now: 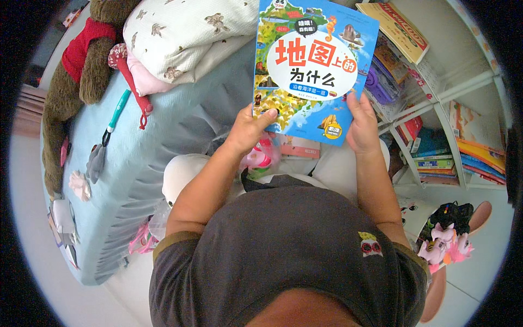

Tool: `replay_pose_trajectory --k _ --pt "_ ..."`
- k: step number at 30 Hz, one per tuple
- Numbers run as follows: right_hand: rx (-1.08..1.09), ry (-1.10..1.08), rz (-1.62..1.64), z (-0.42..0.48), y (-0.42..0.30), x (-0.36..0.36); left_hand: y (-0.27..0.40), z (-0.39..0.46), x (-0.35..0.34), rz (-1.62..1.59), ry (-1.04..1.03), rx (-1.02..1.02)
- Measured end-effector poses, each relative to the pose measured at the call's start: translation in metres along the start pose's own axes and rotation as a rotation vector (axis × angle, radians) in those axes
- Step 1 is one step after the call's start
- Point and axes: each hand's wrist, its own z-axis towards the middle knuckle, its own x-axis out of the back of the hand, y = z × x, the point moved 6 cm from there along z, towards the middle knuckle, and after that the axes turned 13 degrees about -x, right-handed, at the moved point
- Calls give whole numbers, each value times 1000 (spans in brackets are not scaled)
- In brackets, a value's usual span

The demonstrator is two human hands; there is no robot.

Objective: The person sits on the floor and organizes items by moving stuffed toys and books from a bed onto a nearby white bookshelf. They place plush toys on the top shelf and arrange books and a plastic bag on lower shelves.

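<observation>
A blue illustrated children's book (314, 118) is held up in front of me, its cover facing me and bearing large printed characters and map pictures. My left hand (252, 130) grips the lower left edge, thumb on the cover and fingers mostly hidden behind. On the opposite side, my right hand (363, 124) holds the lower right edge, its other fingers partly out of sight. Beneath the book, a pink booklet (300, 148) and a pink item in clear plastic (261, 154) show near my lap, both partly covered.
A bed with a light blue sheet (122, 163) lies at left, carrying a brown plush toy (67, 106), a patterned quilt (184, 36) and a teal-handled brush (118, 108). White shelving (439, 98) with books (435, 163) stands at right. Pink pony toys (443, 245) sit lower right.
</observation>
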Motion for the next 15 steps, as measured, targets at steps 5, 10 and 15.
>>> replay_pose_trajectory --k 5,10,15 --pt "-2 -22 -63 -4 6 2 6 0 -4 -62 0 -50" --pt "-60 -30 -195 -9 20 13 5 0 -4 -114 37 -65" --pt "7 5 -287 -13 22 18 15 0 -9 -151 20 -132"
